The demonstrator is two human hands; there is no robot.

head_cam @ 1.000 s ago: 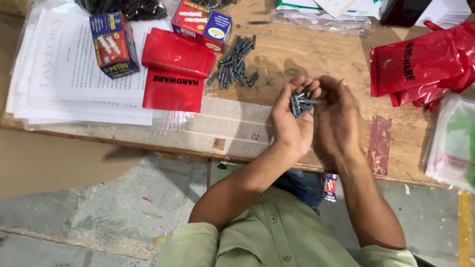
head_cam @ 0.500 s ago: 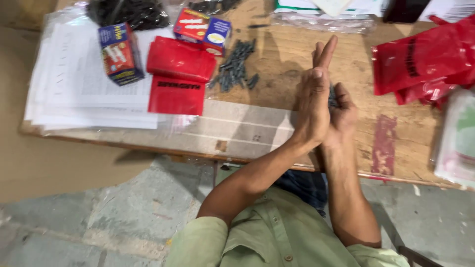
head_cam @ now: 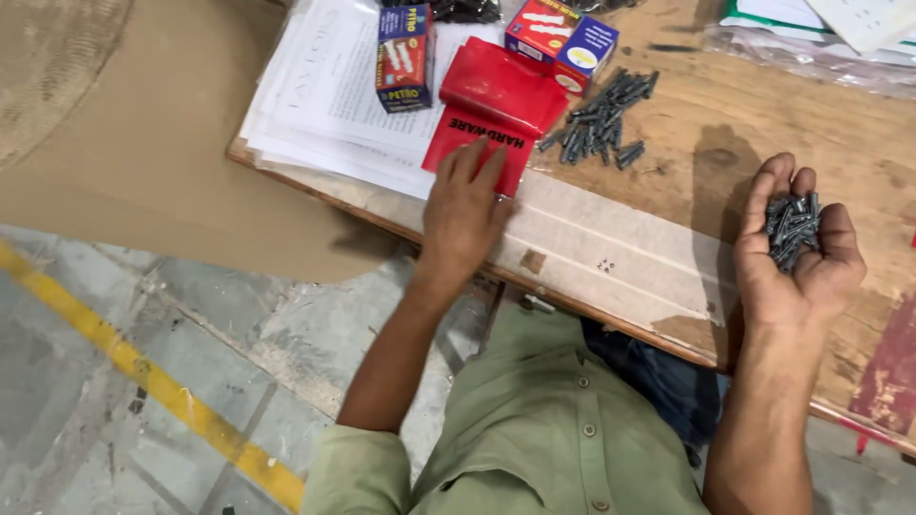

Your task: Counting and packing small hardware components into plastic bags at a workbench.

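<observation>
both hands are now apart where half a second ago they were pressed together over the desk: the left hand [head_cam: 465, 215] is reaching out flat, fingers spread and holding nothing, its fingertips landing on the lower of the red plastic bags [head_cam: 477, 143]. the right hand [head_cam: 797, 248] is waiting palm up, cupped half open around a small heap of grey screws [head_cam: 792, 229]. a bigger loose pile of screws [head_cam: 601, 124] is lying on the wooden desk [head_cam: 763, 124] just beyond the bags, beside two small boxes [head_cam: 561, 40]. to my eye the palm wants keeping level and cupped while the left is pinching one bag edge only, so the bag beneath is not dragging along.
</observation>
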